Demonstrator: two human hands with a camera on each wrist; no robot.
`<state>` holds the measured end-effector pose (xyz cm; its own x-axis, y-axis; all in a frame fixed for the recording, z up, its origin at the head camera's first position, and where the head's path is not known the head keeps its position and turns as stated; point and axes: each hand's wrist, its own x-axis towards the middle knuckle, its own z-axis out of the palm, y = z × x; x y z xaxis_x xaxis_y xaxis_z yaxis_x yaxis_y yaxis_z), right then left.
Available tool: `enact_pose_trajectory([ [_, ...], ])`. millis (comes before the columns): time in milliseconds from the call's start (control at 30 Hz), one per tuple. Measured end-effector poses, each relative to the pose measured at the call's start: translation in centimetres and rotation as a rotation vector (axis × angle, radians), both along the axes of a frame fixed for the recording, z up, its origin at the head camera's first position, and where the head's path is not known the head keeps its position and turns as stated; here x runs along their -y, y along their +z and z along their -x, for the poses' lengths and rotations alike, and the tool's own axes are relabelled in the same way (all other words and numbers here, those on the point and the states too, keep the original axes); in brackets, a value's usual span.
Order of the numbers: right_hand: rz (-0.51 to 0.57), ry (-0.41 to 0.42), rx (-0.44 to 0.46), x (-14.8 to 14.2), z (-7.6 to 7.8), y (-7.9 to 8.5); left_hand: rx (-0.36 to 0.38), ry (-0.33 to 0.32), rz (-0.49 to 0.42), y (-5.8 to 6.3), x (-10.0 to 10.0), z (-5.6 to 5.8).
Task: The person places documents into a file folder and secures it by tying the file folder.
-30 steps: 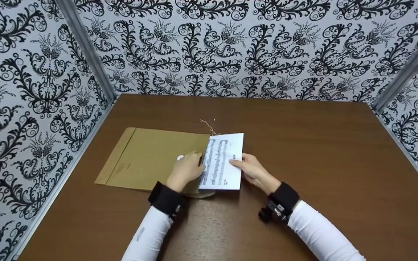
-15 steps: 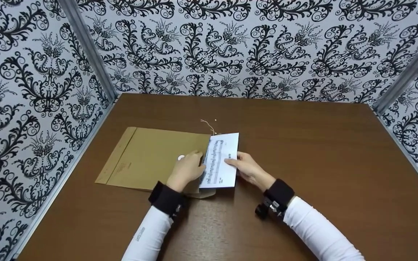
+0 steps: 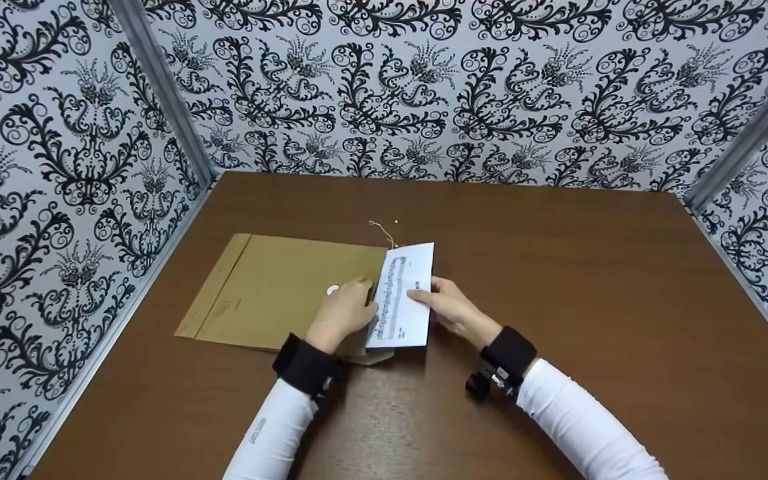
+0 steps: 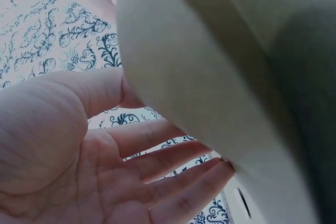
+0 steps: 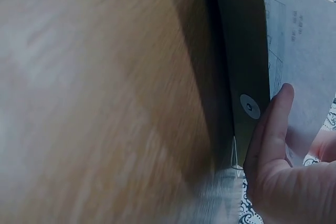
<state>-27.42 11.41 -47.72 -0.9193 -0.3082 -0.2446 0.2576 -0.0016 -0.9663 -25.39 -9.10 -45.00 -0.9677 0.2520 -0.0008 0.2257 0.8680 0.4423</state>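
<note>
A brown paper envelope (image 3: pixel 271 287) lies flat on the table with its mouth toward the right. My left hand (image 3: pixel 344 310) grips the upper layer at that mouth, and in the left wrist view its thumb and fingertips meet the paper edge (image 4: pixel 173 66). Printed sheet music (image 3: pixel 401 300) sticks partway out of the mouth; the rest is hidden inside. My right hand (image 3: pixel 457 310) pinches the right edge of the sheets, thumb on top and fingers beneath. In the right wrist view, the envelope's flap (image 5: pixel 244 51) with a round white button (image 5: pixel 250 106) runs below the sheets.
A thin string (image 3: pixel 382 230) trails from the envelope toward the back. The brown wooden table (image 3: pixel 591 287) meets patterned walls (image 3: pixel 397 87) at the back and sides. Another white disc (image 3: pixel 333 290) sits on the envelope beside my left hand.
My right hand has moved left, and the sheet music has slid farther into the envelope, with less of it showing. My left hand has stayed at the mouth.
</note>
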Motion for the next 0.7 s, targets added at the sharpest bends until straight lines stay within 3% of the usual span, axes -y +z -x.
enact_pose_trajectory([
  [200,0.021,0.008,0.015,-0.4,-0.3,0.6,0.007,0.0,0.003,0.3,0.0,-0.3],
  [500,0.065,-0.077,0.102,-1.4,-1.1,1.0,0.001,-0.001,0.002,0.2,0.0,-0.3],
  [700,0.042,-0.054,0.1,-1.6,-1.8,0.7,0.01,-0.004,-0.005,0.2,0.0,-0.2],
])
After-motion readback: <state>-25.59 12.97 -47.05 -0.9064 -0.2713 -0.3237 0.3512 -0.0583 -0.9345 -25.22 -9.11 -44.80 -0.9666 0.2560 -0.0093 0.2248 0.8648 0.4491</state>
